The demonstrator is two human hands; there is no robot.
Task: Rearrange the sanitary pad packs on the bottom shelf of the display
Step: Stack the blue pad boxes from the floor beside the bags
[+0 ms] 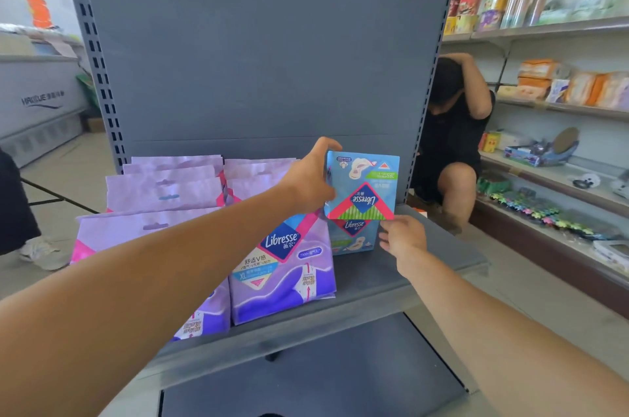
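blue and pink is the small libresse pack (pixel 362 187) that is gripped by the left hand (pixel 311 180), thumb on top and fingers curled round its left edge; the word "libresse" on it is seen upside down. its lower right corner is pinched by the right hand (pixel 403 236). just under this pack a second blue libresse pack (pixel 354 236) is standing upright on the grey metal shelf (pixel 401 277), with its label the right way up. left of the held pack, purple libresse packs (pixel 282 267) are standing in rows on the same shelf; "xl" and chinese writing are printed on the front one. behind the held pack a grey back panel (pixel 258 52) is seen. right of it, a crouching person (pixel 452 130) and wall shelves (pixel 558 110) with goods are seen; far left, a freezer (pixel 37 100) marked "haixue", as far as it can be read.
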